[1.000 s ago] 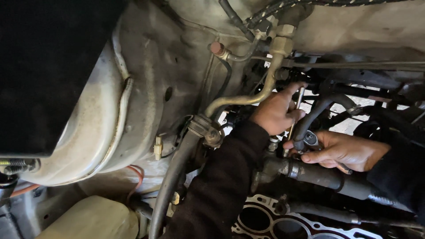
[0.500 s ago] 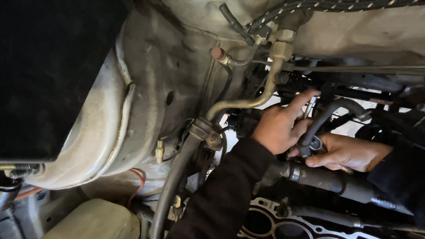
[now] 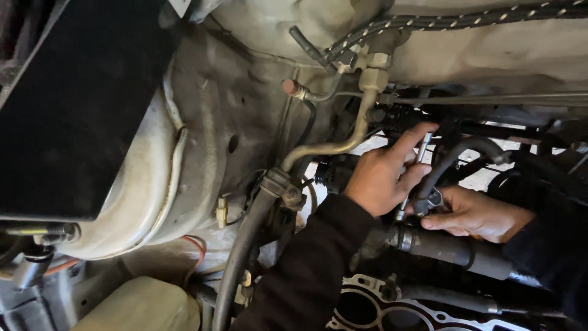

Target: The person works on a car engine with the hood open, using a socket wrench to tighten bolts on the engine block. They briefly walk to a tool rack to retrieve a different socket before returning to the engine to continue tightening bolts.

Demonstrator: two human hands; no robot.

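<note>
I am looking into an engine bay. My left hand, in a dark sleeve, reaches up from the bottom centre. It grips a slim metal tool shaft, with the index finger stretched along it toward a dark fitting. My right hand comes in from the right and pinches the lower end of a curved black hose at its metal clamp. The tool's lower tip sits just left of that clamp. The two hands almost touch.
A bent beige metal pipe runs from a fitting above down to a thick black hose. A braided cable crosses the top. A large black hose lies under my hands. A gasket-edged engine block lies below, a dirty inner fender panel to the left.
My left hand has shifted slightly down and closed around the tool shaft, its index finger now extended upward. My right hand has stayed on the hose clamp.
</note>
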